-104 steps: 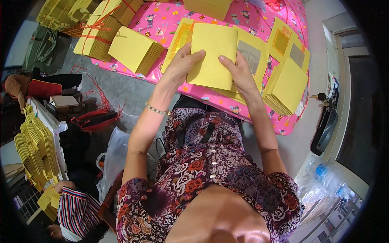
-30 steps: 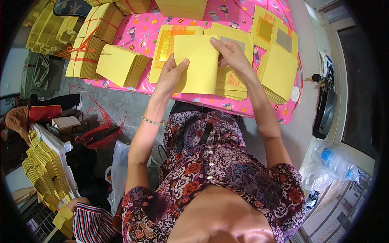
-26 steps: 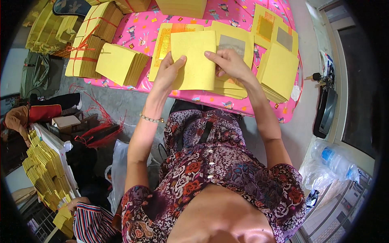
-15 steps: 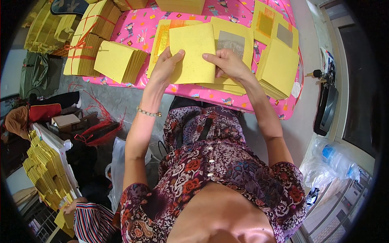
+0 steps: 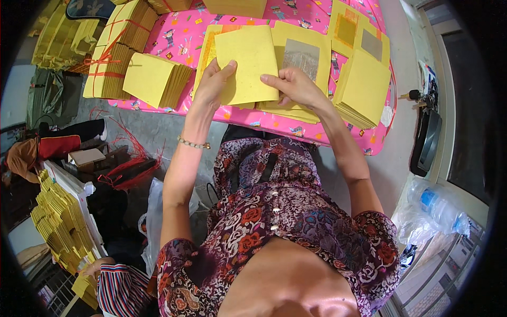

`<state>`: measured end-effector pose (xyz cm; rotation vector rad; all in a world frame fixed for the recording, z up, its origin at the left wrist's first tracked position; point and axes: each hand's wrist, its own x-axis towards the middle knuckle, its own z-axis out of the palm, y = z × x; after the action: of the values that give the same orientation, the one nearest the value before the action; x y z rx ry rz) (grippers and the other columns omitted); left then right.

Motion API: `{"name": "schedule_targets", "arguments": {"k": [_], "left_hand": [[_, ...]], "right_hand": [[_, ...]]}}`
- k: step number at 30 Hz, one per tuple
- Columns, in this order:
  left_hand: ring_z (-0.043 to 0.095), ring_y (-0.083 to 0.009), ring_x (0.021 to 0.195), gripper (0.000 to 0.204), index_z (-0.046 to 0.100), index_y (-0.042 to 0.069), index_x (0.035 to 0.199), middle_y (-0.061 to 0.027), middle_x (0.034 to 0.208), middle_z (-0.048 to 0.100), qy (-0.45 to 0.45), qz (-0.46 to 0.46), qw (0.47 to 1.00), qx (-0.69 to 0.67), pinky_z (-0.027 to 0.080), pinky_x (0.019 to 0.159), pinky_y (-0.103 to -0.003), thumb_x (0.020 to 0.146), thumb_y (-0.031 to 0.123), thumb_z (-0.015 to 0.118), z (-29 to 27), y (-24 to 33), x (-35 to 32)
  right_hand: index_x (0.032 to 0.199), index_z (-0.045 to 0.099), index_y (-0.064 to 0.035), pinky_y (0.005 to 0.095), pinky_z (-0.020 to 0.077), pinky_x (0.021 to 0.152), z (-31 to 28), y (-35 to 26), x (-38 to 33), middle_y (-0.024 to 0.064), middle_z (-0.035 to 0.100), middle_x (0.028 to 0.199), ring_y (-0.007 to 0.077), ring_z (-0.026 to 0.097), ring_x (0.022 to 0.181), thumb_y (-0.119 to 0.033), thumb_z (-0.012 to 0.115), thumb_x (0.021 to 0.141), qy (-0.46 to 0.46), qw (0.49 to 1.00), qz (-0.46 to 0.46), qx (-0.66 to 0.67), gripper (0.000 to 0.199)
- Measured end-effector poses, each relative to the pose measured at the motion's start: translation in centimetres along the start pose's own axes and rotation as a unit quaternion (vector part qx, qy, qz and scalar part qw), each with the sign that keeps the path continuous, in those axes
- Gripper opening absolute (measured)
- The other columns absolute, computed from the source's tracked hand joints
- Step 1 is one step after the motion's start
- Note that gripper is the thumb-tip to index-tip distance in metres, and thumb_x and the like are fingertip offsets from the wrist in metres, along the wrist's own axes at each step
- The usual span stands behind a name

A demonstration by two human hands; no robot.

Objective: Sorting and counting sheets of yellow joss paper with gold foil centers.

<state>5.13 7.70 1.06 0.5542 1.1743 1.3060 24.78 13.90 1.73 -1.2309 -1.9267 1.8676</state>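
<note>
Between my two hands is a folded sheet of yellow paper (image 5: 246, 63), held above the table's near edge. My left hand (image 5: 212, 82) grips its left side, thumb on top. At its lower right edge, my right hand (image 5: 297, 86) pinches the paper between thumb and curled fingers. Behind it to the left lies a yellow sheet with an orange and gold patch (image 5: 210, 45), partly covered. To the right, yellow paper with a silver patch (image 5: 301, 57) lies under and beyond my right hand.
A pink patterned cloth (image 5: 177, 31) covers the table. Tied yellow bundles (image 5: 108, 66) and a loose stack (image 5: 153, 79) stand left; another stack (image 5: 362, 87) lies right. At lower left, another person's striped sleeve (image 5: 121, 288) is beside piled yellow paper (image 5: 60, 222). Red strings (image 5: 137, 158) hang nearby.
The held folded sheet has shifted slightly left and up, tilting a little. My right hand has moved a little lower along its right edge; both hands still hold it.
</note>
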Motion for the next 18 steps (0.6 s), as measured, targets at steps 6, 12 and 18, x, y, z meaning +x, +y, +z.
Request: {"name": "schedule_targets", "arguments": {"k": [6,12,18], "left_hand": [[0.056,-0.019,0.105,0.031,0.043,-0.002,0.121,-0.0121,0.117,0.056,0.011,0.037,0.999,-0.004,0.046,0.089,-0.033,0.093,0.009,0.05,-0.4,-0.8,0.6],[0.055,-0.0176,0.106,0.033,0.042,-0.001,0.123,-0.0111,0.117,0.056,0.005,0.104,0.994,-0.023,0.046,0.088,-0.032,0.093,0.008,0.05,0.0,-0.5,0.0],[0.053,-0.0152,0.107,0.035,0.039,-0.001,0.126,-0.0101,0.12,0.054,0.043,0.138,0.989,0.016,0.044,0.09,-0.03,0.093,0.007,0.049,1.2,-0.7,-1.9]], "right_hand": [[0.089,0.064,0.0006,0.0206,0.0497,0.05,0.4,-0.3,-1.1,0.0053,0.064,0.071,0.0104,0.062,0.06,-0.038,0.059,0.089,0.002,0.998,0.009,0.057,0.039],[0.094,0.062,0.0017,0.0229,0.0509,0.059,0.3,0.8,-1.8,0.0085,0.067,0.081,0.0113,0.063,0.072,-0.04,0.058,0.089,-0.013,0.999,0.002,0.053,0.043],[0.09,0.063,-0.0027,0.0224,0.0496,0.062,0.1,0.3,-0.9,0.0039,0.065,0.08,0.0082,0.061,0.07,-0.036,0.056,0.091,0.03,0.994,-0.025,0.102,0.034]]}}
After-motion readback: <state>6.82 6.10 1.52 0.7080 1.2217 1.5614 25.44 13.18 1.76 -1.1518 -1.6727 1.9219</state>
